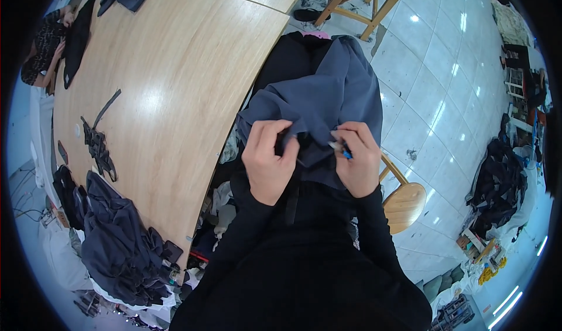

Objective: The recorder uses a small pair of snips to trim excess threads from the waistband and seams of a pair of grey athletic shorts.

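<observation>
A blue-grey garment (328, 94) lies over my lap, spread away from me past the table edge. My left hand (268, 158) pinches a fold of its near edge, fingers closed on the cloth. My right hand (357, 158) holds a small metal tool with a blue handle (341, 149), its tip against the same fold, right beside my left fingers. Both black sleeves come up from the lower edge. What the tool's tip touches is hidden in the fold.
A long wooden table (175, 79) runs on my left, with dark fabric strips (96, 146) and a heap of dark garments (117, 243) on it. Another person (50, 44) sits at its far end. A round wooden stool (404, 205) stands at my right on the white tile floor.
</observation>
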Motion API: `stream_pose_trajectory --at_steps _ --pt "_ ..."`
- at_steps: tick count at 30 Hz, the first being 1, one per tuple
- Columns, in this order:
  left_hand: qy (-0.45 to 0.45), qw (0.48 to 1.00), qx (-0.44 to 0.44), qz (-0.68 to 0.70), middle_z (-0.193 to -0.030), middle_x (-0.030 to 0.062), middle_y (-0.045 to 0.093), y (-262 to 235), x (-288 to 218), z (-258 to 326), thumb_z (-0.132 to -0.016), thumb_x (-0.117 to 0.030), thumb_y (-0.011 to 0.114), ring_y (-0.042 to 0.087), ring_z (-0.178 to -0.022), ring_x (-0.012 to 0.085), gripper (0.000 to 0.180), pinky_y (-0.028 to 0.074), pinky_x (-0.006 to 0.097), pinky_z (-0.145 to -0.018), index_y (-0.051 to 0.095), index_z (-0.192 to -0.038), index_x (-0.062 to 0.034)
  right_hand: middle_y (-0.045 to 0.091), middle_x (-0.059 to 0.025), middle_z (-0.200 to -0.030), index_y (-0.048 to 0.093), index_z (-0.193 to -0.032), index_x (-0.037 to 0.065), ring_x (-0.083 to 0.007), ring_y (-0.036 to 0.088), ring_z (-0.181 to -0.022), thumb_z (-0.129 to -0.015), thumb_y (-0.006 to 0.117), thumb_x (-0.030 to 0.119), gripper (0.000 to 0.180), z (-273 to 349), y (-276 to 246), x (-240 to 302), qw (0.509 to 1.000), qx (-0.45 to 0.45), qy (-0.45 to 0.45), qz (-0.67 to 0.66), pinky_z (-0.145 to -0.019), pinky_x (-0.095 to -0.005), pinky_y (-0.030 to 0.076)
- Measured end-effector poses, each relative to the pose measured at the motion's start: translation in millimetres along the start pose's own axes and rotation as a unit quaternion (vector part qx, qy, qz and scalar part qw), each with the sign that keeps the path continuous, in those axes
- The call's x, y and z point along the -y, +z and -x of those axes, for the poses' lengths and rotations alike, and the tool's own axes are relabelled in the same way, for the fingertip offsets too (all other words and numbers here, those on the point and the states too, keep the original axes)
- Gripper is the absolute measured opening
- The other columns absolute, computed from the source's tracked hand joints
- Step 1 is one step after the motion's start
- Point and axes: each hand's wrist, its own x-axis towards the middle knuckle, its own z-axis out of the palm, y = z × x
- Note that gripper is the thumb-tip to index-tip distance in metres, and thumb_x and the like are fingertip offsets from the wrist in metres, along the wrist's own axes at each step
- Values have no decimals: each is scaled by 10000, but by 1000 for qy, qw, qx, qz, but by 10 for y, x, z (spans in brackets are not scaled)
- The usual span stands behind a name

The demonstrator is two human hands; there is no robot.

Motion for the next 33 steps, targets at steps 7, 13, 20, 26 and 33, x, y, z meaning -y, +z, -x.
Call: stream_pose_trajectory --at_steps 7,13,20,26,33 --pt "-294 743 -32 600 -1121 81 754 -305 220 -77 -1086 -99 615 734 -1019 177 166 601 366 -934 620 -1224 -6 692 -71 -956 580 -1163 67 -101 471 -599 -1154 500 172 132 -60 -375 -234 625 -23 242 -742 -490 -254 350" --pt "-365 605 -7 708 -1127 144 764 -376 422 -92 -1095 -295 562 740 -1083 281 291 557 470 -1066 665 -1133 -26 641 -75 -915 485 -1032 103 -128 481 -593 -1185 367 250 242 -87 -210 -179 513 51 243 -822 -481 -252 357" --pt "-354 566 -14 745 -1035 144 755 -381 568 -42 -1071 -310 590 732 -1036 301 300 557 482 -1040 682 -960 -48 634 -85 -889 449 -996 104 -132 485 -590 -1184 353 260 262 -42 -236 -163 611 32 282 -739 -475 -252 375" --pt "-272 464 88 838 -1351 221 702 -300 505 -103 -1135 -554 415 635 -1328 361 633 436 547 -1196 663 -1312 1 738 -78 -1017 611 -1187 59 -132 409 -497 -1170 395 260 295 -70 -214 -309 554 20 326 -766 -469 -242 354" --pt "-212 451 158 852 -1716 256 362 -260 352 -147 -1099 -743 246 337 -1606 419 968 231 607 -1318 247 -1697 18 774 -95 -1090 653 -1209 87 -136 469 -510 -1156 445 214 249 -17 -129 -540 521 -21 345 -781 -455 -242 329"
